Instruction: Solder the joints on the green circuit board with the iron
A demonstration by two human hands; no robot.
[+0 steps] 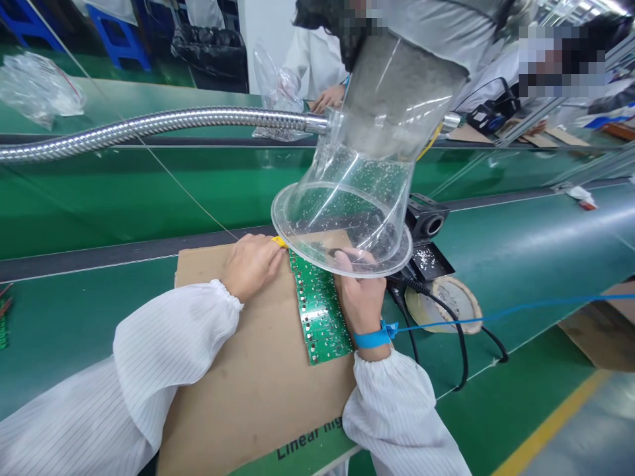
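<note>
A green circuit board (317,307) lies on a brown cardboard sheet (248,377), its far end under a clear acrylic fume hood (347,218). My left hand (252,266) rests on the cardboard at the board's upper left edge, fingers curled on a small yellow piece (280,242). My right hand (360,296) sits under the hood's rim and grips a dark pen-like tool (338,252), whose tip is seen through the acrylic near the board. A blue wrist strap (372,338) circles my right wrist.
A metal flexible hose (149,125) carries the hood above the green bench mat (99,205). A black stand (426,218), a round tan pad (446,304) and black cables lie to the right. A co-worker's hand (328,98) and plastic bags (40,89) are beyond.
</note>
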